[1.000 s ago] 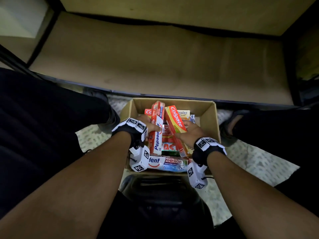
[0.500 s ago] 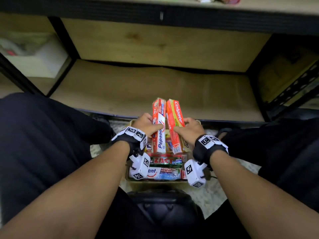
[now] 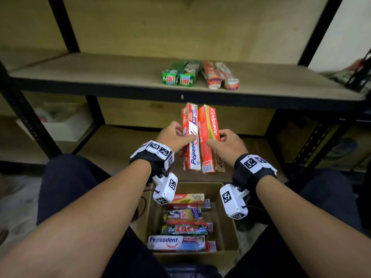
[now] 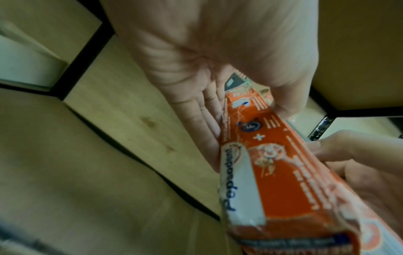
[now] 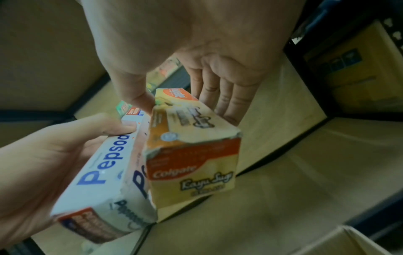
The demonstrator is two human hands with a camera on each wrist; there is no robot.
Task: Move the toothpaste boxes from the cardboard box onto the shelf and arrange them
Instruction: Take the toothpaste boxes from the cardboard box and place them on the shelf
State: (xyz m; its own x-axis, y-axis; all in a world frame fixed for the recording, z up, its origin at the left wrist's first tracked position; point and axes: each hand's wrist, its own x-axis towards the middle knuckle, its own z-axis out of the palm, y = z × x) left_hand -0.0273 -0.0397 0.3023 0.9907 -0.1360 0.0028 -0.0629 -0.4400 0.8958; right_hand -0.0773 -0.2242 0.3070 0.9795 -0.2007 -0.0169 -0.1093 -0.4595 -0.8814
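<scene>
My left hand grips a red and white Pepsodent box, thumb on top and fingers along its left side. My right hand grips an orange and yellow Colgate box the same way. Both boxes are held side by side, touching, lengthwise, in the air below the front edge of the middle shelf. Under my wrists the open cardboard box holds several more toothpaste boxes. On the shelf lie two green Zact boxes and two red and white boxes.
Black metal uprights frame the shelf unit. A lower shelf board lies behind the held boxes. A white bin sits in the left bay. My dark-clothed legs flank the cardboard box.
Both hands have lifted the Pepsodent and Colgate boxes out of the cardboard box and up toward the middle shelf. My head has tilted up, bringing that shelf and its boxes into view.
</scene>
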